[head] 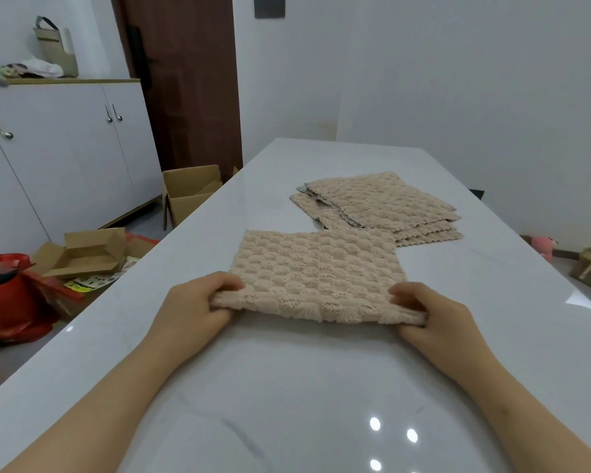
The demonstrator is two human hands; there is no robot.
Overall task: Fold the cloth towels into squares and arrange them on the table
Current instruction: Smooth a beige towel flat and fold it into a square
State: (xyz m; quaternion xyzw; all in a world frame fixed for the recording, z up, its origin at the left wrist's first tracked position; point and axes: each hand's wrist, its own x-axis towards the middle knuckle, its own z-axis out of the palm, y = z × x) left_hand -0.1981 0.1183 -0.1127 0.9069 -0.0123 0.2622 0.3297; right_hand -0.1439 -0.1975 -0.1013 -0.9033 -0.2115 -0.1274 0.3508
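Observation:
A beige, bumpy cloth towel (316, 271) lies spread on the glossy white table (287, 387) in front of me. My left hand (193, 308) pinches its near left corner, thumb on top. At the near right corner, my right hand (437, 319) pinches the same edge. That near edge is lifted slightly off the table. Behind it, to the right, several more beige towels (382, 204) lie unfolded in a loose, offset pile, touching the far right corner of the held towel.
The table's left edge runs diagonally, with open cardboard boxes (86, 252) and a red bag (9, 298) on the floor beyond it. White cabinets (65, 155) and a brown door (188, 80) stand at the left. A pink toy (543, 245) lies on the floor at right.

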